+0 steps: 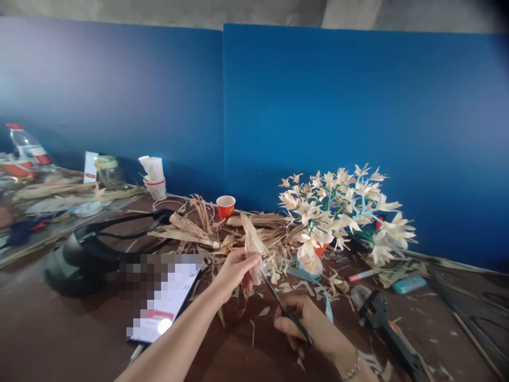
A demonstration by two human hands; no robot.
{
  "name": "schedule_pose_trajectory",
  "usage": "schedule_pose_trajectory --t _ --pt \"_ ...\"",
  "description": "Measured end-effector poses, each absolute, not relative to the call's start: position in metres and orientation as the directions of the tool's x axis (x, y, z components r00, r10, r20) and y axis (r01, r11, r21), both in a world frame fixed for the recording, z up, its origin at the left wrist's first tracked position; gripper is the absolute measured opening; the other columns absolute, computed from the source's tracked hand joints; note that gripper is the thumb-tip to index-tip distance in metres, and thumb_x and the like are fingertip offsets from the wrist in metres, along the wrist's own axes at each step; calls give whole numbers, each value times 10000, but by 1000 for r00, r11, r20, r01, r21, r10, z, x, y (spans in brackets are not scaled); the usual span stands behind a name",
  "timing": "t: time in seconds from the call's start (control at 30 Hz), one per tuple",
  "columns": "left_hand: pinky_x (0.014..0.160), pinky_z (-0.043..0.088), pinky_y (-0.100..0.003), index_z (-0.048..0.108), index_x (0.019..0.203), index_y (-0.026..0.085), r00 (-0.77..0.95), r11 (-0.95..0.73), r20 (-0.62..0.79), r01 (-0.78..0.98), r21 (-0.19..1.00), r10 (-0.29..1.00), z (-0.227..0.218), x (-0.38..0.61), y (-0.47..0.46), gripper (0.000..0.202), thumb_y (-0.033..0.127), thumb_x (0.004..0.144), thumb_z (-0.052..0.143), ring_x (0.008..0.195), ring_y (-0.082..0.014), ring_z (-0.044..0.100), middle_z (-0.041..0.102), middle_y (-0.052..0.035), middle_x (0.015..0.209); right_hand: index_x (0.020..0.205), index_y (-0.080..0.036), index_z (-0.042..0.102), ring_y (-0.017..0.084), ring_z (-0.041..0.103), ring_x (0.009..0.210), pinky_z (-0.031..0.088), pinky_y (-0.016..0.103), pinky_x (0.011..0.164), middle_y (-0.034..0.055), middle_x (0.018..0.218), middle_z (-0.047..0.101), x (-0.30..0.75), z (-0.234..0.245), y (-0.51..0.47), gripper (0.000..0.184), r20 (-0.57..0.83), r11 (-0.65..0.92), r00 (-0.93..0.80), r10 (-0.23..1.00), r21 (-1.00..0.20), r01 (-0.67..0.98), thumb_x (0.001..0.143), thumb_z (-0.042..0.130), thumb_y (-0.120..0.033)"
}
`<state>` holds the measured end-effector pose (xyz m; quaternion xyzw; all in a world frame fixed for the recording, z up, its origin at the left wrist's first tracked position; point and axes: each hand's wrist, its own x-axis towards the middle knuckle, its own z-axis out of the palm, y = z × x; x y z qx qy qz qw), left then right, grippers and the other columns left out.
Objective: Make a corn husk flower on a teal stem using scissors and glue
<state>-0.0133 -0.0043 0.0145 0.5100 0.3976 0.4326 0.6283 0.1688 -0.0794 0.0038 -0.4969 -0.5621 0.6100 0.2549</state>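
My left hand (237, 271) pinches a pale dried corn husk (253, 239) upright between thumb and fingers. In my right hand (314, 323) is a pair of black-handled scissors (272, 291). Their blades point up and left, reaching the lower edge of the husk by my left fingers. Whether the blades are apart cannot be made out. Behind my hands lies a heap of dried husks (194, 231), with small cut scraps (286, 287) scattered around. To the right, a bunch of cream husk flowers (338, 199) on green and light-blue stems stands in a cup.
A glue gun (384, 315), a teal case (409, 285) and a red-and-white marker (362, 275) lie at right. Leftward are a lit tablet (167, 302), a black headset with straps (75, 265), a red paper cup (226, 207) and white cups (155, 188). A blue partition (318, 106) rises behind.
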Motion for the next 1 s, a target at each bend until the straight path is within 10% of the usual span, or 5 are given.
schedule_pose_trajectory --t 1.0 --pt "254 239 -135 539 621 156 215 77 -50 -120 990 975 18 -7 -9 330 465 670 644 252 -29 346 472 69 393 701 -145 552 24 321 301 235 139 283 -99 418 406 168 -7 -78 277 -236 -142 -383 893 -956 258 701 649 -405"
